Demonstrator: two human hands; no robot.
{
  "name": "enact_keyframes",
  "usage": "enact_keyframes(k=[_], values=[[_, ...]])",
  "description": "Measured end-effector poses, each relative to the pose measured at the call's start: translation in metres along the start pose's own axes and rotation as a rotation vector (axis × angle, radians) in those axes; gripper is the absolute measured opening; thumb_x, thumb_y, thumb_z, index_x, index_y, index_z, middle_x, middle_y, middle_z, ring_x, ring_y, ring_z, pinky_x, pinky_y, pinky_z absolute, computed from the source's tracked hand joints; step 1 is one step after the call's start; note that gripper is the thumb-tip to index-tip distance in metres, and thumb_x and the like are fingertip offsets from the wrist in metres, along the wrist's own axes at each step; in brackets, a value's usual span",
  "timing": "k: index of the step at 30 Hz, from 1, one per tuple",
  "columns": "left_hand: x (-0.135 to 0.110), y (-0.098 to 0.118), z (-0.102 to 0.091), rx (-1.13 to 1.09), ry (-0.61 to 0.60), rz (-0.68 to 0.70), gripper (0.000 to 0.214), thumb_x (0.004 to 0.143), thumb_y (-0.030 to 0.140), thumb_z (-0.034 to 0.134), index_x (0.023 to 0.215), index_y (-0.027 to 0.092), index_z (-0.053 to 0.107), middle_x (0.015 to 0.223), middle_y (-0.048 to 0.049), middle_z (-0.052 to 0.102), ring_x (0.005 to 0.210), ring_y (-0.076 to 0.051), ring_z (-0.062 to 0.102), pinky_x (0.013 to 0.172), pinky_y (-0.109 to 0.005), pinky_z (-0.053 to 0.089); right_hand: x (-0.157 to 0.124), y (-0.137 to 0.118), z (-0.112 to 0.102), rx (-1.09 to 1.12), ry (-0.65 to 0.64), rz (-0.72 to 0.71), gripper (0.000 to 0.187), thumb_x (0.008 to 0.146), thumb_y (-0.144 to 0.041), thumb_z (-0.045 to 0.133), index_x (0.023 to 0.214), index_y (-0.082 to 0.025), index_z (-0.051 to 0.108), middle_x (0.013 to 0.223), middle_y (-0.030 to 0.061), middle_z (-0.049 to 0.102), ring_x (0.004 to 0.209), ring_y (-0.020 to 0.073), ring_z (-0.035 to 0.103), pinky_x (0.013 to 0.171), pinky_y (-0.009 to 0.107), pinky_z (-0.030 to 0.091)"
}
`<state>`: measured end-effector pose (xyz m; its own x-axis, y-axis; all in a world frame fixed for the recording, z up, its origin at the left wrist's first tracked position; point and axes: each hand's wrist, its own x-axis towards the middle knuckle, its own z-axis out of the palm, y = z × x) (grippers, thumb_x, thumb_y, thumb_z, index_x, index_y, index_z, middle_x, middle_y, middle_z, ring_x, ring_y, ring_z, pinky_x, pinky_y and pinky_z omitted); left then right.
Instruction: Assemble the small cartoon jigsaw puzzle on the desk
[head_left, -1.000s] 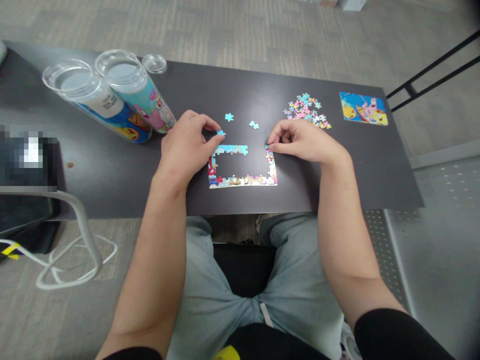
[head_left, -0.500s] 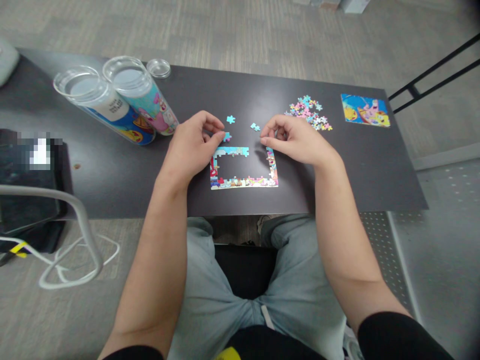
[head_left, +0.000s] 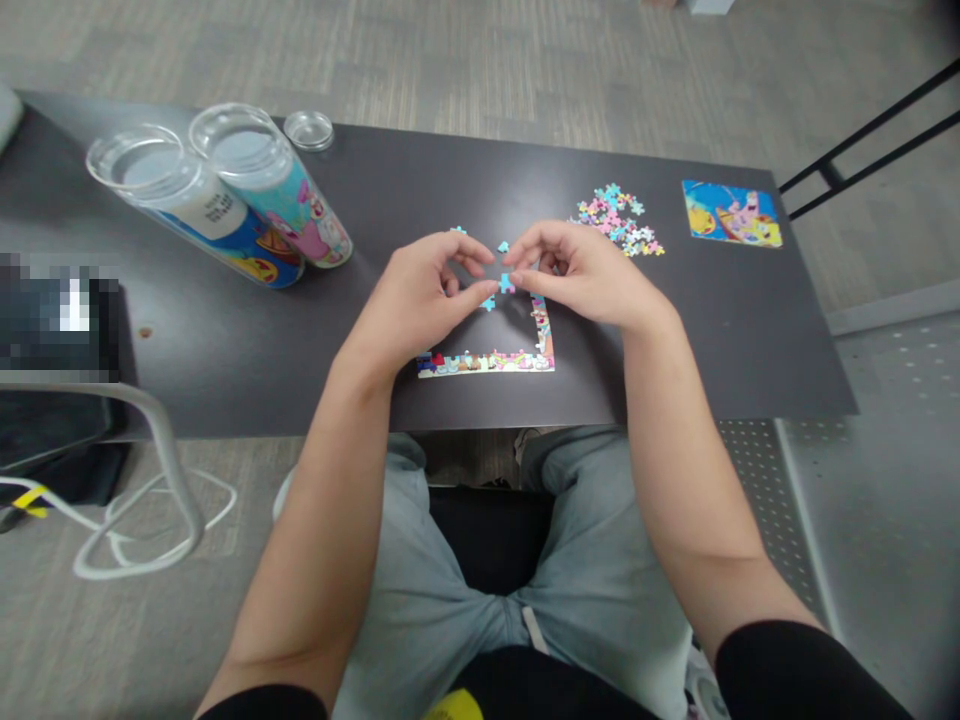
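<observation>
A small light-blue puzzle piece (head_left: 507, 284) is at the fingertips of my right hand (head_left: 581, 272), by its thumb. My left hand (head_left: 439, 290) is just left of that piece, thumb and fingers apart. Beneath both hands lies a partly joined puzzle border (head_left: 487, 363), its bottom and right sides showing; my left hand covers its left side and most of its top. The blue end of the top strip (head_left: 489, 303) peeks out under my left thumb. Loose blue pieces lie beyond the hands, one (head_left: 503, 247) between them and another (head_left: 458, 230) behind my left fingers.
A heap of loose puzzle pieces (head_left: 615, 215) lies beyond my right hand, with a picture card (head_left: 732, 214) farther right. Two clear-topped canisters (head_left: 281, 190) stand at left, near a clear lid (head_left: 308, 130). A white cable (head_left: 169, 430) loops beside the dark table (head_left: 697, 330).
My left hand has moved right, over the border's top strip. The blue piece once at its fingertips is now at my right fingertips. My right hand has shifted slightly left.
</observation>
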<state>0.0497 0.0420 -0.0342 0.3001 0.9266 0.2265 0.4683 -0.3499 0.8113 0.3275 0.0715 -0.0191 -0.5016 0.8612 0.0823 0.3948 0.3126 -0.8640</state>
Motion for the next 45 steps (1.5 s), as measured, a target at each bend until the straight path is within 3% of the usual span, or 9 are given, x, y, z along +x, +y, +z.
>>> enact_keyframes(k=[6, 12, 17, 25, 31, 39, 45], values=[[-0.004, 0.01, 0.004, 0.251, -0.046, 0.053, 0.028, 0.097, 0.029, 0.098, 0.124, 0.03, 0.095, 0.128, -0.0051, 0.083, 0.106, -0.029, 0.075, 0.099, -0.045, 0.062, -0.007, 0.008, -0.011, 0.011, -0.01, 0.064, 0.023, 0.1, -0.034, 0.1, 0.114, -0.028, 0.083, 0.093, 0.0014, 0.08, 0.086, 0.0238, 0.07, 0.083, 0.042, 0.055], [-0.004, 0.022, 0.021, 0.348, -0.085, 0.047, 0.022, 0.108, 0.031, 0.091, 0.13, 0.033, 0.093, 0.141, -0.006, 0.082, 0.125, -0.033, 0.082, 0.109, -0.048, 0.065, -0.009, 0.007, -0.013, -0.041, -0.032, 0.121, 0.019, 0.098, -0.032, 0.1, 0.108, -0.028, 0.085, 0.09, 0.0012, 0.08, 0.084, 0.0235, 0.07, 0.08, 0.041, 0.054], [-0.003, 0.03, 0.03, 0.415, -0.105, 0.028, 0.024, 0.117, 0.032, 0.084, 0.137, 0.028, 0.097, 0.144, -0.0112, 0.082, 0.128, -0.035, 0.083, 0.112, -0.05, 0.066, -0.015, 0.003, -0.025, -0.154, 0.026, 0.136, 0.021, 0.101, -0.038, 0.103, 0.102, -0.028, 0.085, 0.09, 0.0026, 0.079, 0.083, 0.0233, 0.065, 0.081, 0.042, 0.054], [0.001, 0.033, 0.034, 0.426, -0.11, 0.013, 0.019, 0.119, 0.032, 0.085, 0.131, 0.029, 0.1, 0.142, -0.0109, 0.082, 0.13, -0.035, 0.083, 0.113, -0.05, 0.066, -0.018, -0.001, -0.029, -0.237, -0.074, 0.209, 0.022, 0.101, -0.043, 0.102, 0.101, -0.027, 0.087, 0.082, 0.0006, 0.075, 0.075, 0.0209, 0.058, 0.074, 0.04, 0.047], [0.001, 0.041, 0.035, 0.434, -0.123, -0.014, 0.02, 0.12, 0.033, 0.085, 0.133, 0.028, 0.099, 0.144, -0.0126, 0.082, 0.13, -0.037, 0.082, 0.112, -0.051, 0.064, -0.018, 0.002, -0.027, -0.188, -0.074, 0.2, 0.021, 0.101, -0.041, 0.102, 0.098, -0.027, 0.087, 0.079, -0.0002, 0.073, 0.073, 0.0202, 0.056, 0.074, 0.04, 0.047], [0.001, 0.035, 0.038, 0.424, -0.054, 0.062, 0.013, 0.115, 0.037, 0.09, 0.116, 0.03, 0.101, 0.134, -0.0124, 0.083, 0.121, -0.039, 0.079, 0.113, -0.056, 0.061, -0.018, 0.011, -0.025, -0.11, -0.04, 0.201, 0.022, 0.099, -0.032, 0.107, 0.092, -0.029, 0.086, 0.078, -0.0005, 0.072, 0.076, 0.0225, 0.058, 0.073, 0.042, 0.047], [0.0, 0.042, 0.037, 0.444, -0.072, 0.039, 0.016, 0.117, 0.037, 0.089, 0.117, 0.03, 0.104, 0.131, -0.0135, 0.085, 0.124, -0.04, 0.08, 0.116, -0.059, 0.057, -0.018, 0.013, -0.024, -0.113, -0.039, 0.173, 0.019, 0.099, -0.032, 0.105, 0.094, -0.029, 0.087, 0.079, -0.0011, 0.073, 0.073, 0.0211, 0.056, 0.072, 0.041, 0.045]])
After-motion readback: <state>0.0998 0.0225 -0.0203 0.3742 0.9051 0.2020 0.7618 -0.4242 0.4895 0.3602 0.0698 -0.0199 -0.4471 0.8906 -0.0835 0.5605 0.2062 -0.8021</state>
